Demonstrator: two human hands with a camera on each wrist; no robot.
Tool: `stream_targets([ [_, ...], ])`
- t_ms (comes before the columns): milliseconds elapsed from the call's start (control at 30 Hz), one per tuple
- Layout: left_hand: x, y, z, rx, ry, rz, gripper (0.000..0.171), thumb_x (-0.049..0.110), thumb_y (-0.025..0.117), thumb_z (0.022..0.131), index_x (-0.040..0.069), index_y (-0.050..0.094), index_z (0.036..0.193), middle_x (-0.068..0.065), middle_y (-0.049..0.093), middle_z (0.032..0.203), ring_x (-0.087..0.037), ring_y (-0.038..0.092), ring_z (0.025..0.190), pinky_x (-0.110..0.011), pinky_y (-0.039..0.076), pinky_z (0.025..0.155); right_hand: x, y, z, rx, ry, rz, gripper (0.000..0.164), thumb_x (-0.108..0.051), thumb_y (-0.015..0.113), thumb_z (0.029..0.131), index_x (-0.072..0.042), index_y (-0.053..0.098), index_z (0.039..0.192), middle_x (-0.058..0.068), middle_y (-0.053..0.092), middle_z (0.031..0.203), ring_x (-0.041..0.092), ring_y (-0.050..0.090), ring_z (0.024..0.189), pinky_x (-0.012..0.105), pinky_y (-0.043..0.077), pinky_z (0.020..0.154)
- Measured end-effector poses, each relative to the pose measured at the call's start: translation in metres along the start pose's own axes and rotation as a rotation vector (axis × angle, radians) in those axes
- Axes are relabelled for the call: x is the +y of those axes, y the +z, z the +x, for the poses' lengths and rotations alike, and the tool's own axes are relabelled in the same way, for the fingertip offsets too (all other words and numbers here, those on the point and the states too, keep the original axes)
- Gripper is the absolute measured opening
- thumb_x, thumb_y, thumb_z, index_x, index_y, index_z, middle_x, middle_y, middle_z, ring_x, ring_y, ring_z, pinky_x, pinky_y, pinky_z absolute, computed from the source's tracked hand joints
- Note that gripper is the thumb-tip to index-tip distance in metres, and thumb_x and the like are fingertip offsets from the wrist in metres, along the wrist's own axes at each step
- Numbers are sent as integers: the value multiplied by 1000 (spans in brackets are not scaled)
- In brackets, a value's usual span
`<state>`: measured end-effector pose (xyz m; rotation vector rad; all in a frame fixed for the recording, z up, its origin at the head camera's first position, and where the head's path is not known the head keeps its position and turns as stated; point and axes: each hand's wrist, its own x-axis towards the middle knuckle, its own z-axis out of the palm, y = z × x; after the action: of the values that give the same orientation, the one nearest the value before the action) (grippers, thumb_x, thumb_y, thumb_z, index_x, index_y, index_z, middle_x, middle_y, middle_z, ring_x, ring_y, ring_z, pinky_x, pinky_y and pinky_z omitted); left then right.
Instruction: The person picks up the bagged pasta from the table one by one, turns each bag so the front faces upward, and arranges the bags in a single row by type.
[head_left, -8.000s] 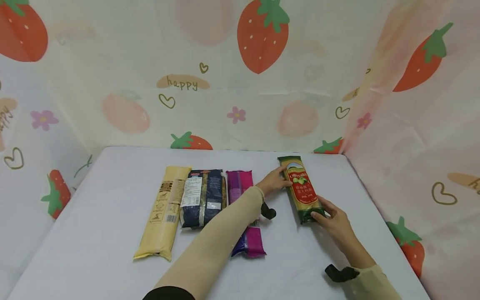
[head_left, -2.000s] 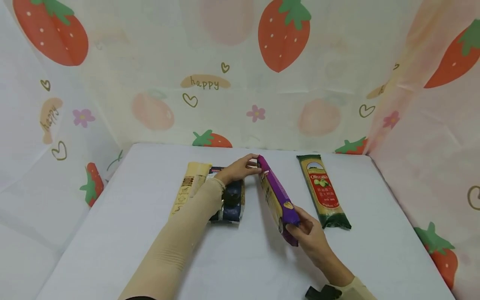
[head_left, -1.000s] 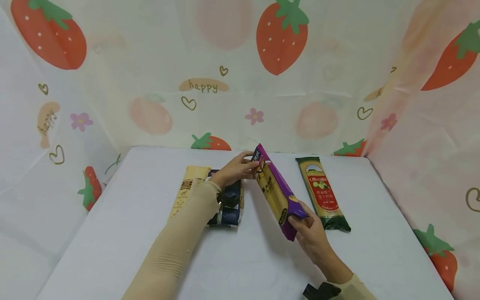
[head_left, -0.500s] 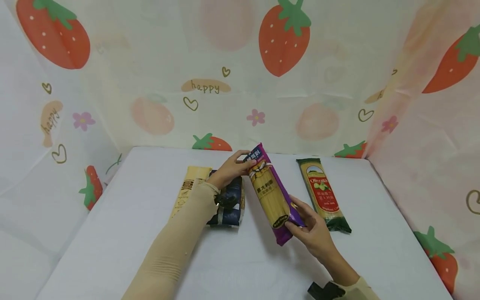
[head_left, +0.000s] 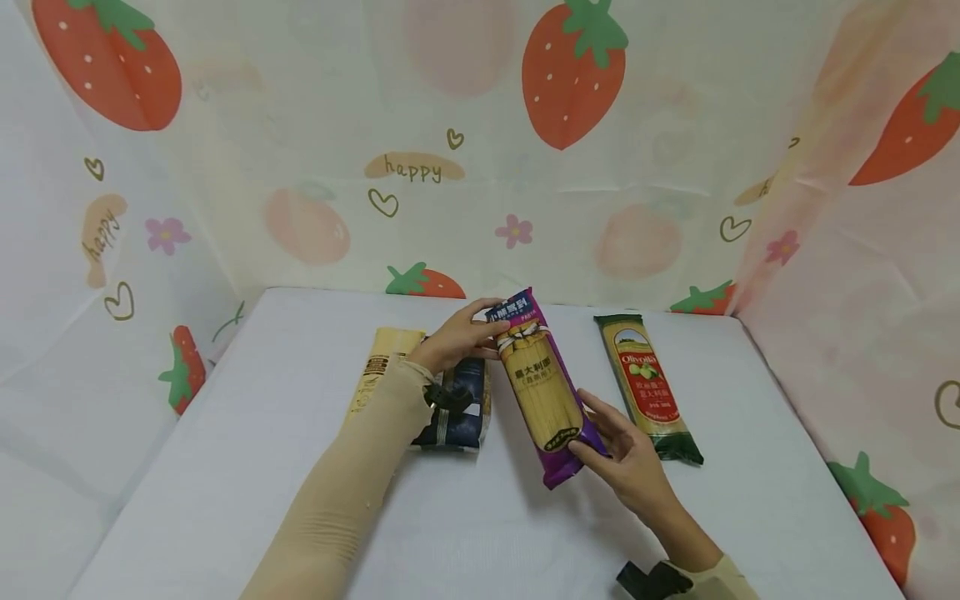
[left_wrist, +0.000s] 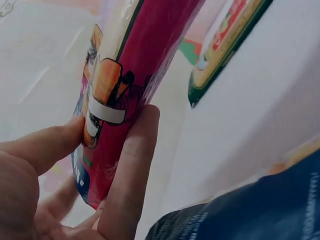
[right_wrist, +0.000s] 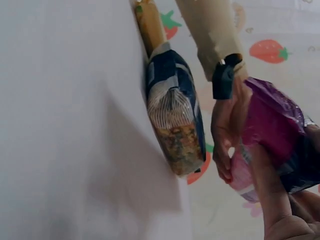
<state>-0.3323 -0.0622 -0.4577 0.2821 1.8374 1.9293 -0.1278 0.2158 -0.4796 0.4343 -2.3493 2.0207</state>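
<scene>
A purple pack of spaghetti (head_left: pixel 542 387), its printed front turned up toward the head camera, is held tilted above the table between both hands. My left hand (head_left: pixel 457 337) pinches its far, upper end, thumb on the front; the left wrist view shows the thumb and fingers on either side of the pack (left_wrist: pixel 127 95). Lower down, my right hand (head_left: pixel 626 462) grips the near right corner, with the thumb on the front edge. In the right wrist view, fingers (right_wrist: pixel 270 190) lie against the purple wrapper (right_wrist: pixel 272 125).
A green and gold Olivoila pasta pack (head_left: pixel 648 387) lies at the right. To the left, a dark blue pack (head_left: pixel 461 425) and a yellow pack (head_left: pixel 367 379) lie side by side, partly hidden by the left arm. Strawberry-print cloth (head_left: pixel 300 108) walls surround the white table (head_left: pixel 225 433).
Earlier both hands were on the green pack, which now lies released at the right. The purple pack has been lifted from the table and rotated from edge-on until its front shows.
</scene>
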Motion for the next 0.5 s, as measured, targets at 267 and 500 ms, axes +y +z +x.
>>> stream_targets([
  [267,-8,5,1,99,-31,76,68,20,74,105,7,39,161,-27,67,129,-24,75,93,-39,66,81,4,-3,3,-134,136,-91,81,-12,83,96,-10,42,166,22,42,167,46,50,147,30,55,105],
  [500,-10,14,-2,114,8,150,65,20,76,104,8,44,158,-28,68,123,-23,75,87,-44,66,83,5,-1,2,-130,202,-151,86,-17,90,90,-12,45,163,23,55,154,45,59,138,38,60,100],
])
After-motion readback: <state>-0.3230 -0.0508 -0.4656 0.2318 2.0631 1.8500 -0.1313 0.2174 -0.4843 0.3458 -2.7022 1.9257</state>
